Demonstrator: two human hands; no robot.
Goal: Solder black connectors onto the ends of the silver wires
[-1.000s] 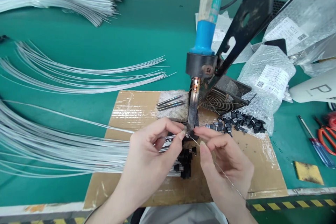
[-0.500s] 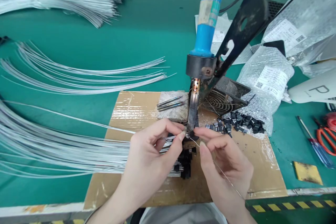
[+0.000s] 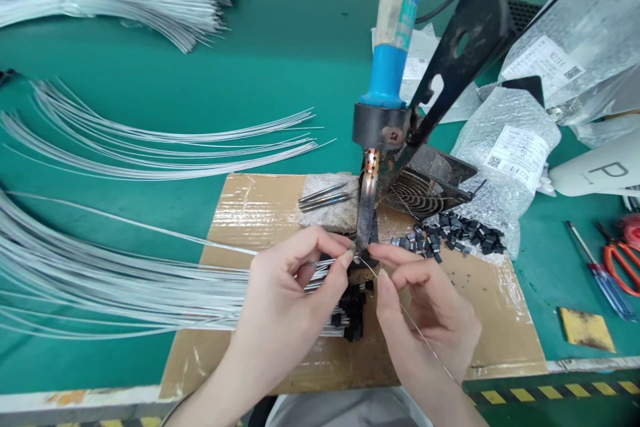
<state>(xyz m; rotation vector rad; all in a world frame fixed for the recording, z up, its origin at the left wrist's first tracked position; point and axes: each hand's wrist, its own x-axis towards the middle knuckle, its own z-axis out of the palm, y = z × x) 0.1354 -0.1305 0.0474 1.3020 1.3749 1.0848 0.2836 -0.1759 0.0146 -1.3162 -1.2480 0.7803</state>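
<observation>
My left hand (image 3: 287, 307) pinches the end of a thin grey cable (image 3: 150, 225) between thumb and forefinger; the fingertips mostly hide that end. Just beyond them, the tip of a blue-handled soldering iron (image 3: 367, 213) points down, held in a black bracket (image 3: 467, 33). From the right, my right hand (image 3: 433, 320) is closed on a strand of solder wire (image 3: 425, 339), whose front end reaches the iron's tip. Under my left hand lies a bundle of grey cables (image 3: 150, 287) with black connectors (image 3: 355, 310) on their ends.
Loose black connectors (image 3: 465, 233) are heaped beside a small fan (image 3: 415, 190) on cardboard (image 3: 260, 207). More cables (image 3: 175, 147) lie at the left. Labelled bubble-wrap bags (image 3: 510, 160), a screwdriver (image 3: 600, 273), orange-handled pliers (image 3: 623, 263) and a yellow sponge (image 3: 586, 329) are at the right.
My right hand has shifted slightly left with the solder wire. The soldering iron has moved a touch to the left. My left hand stays almost where it was.
</observation>
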